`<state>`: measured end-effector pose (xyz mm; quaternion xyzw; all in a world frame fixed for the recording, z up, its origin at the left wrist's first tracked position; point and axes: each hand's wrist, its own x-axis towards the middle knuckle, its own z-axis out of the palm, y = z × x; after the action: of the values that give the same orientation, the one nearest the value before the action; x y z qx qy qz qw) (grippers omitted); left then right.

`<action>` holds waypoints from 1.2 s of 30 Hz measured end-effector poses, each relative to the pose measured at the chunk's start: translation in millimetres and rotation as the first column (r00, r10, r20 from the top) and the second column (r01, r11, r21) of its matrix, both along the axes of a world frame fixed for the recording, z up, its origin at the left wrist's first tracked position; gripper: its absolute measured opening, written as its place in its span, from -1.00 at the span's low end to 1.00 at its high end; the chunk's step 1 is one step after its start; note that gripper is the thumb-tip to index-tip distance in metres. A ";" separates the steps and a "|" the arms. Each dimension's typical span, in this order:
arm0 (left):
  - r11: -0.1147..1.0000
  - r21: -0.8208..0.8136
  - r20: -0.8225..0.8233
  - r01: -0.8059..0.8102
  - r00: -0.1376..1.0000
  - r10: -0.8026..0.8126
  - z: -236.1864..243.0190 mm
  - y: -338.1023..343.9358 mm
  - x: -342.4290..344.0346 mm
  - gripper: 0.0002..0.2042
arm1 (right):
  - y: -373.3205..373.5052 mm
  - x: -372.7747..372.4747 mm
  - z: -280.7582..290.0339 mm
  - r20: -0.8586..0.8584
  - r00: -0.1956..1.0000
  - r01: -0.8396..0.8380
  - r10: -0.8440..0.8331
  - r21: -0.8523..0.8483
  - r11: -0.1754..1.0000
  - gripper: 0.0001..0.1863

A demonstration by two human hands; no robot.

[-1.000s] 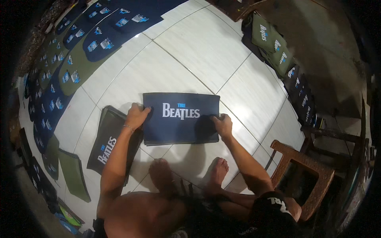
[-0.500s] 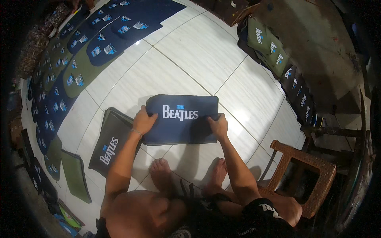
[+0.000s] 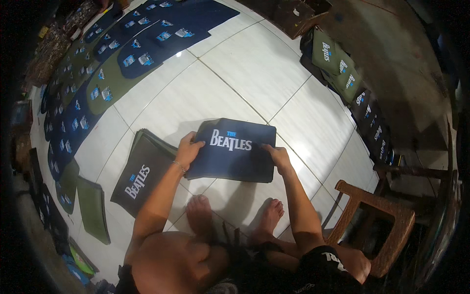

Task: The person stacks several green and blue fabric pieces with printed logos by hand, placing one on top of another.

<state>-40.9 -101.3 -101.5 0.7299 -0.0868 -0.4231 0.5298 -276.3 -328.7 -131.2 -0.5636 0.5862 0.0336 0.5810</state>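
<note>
A stack of navy fabric panels (image 3: 230,164) with blue and white print on top lies between my hands, over the tiled floor. My left hand (image 3: 188,151) grips its left edge, thumb on top and fingers underneath. On the opposite edge my right hand (image 3: 278,157) is closed in the same way. The stack sits slightly tilted, its right side lower in the picture. Close to my left wrist lies a stack of black printed panels (image 3: 149,166), partly covered by my forearm, with olive layers showing at its upper edge.
An olive stack (image 3: 92,209) lies farther left. Navy and olive sheets (image 3: 110,61) with small blue prints spread over the upper left floor. Along the right wall run olive printed panels (image 3: 327,54) and black ones (image 3: 367,117). A brown wooden stool (image 3: 405,215) stands near my right knee.
Both hands have shifted slightly right with the navy stack, which has turned a little clockwise. The whole view has also shifted slightly.
</note>
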 end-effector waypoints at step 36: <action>0.487 0.040 -0.309 -0.873 0.453 0.837 -13.5 355.8 -37.1 -0.67 | 228.5 286.7 -22.1 0.420 0.222 -0.921 0.880 -0.205 0.330 -0.43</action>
<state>-78.0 254.5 -115.0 0.5699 0.3435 -0.1936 0.7210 10.4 -100.2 -153.3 -0.7607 -0.0069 0.2535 0.5976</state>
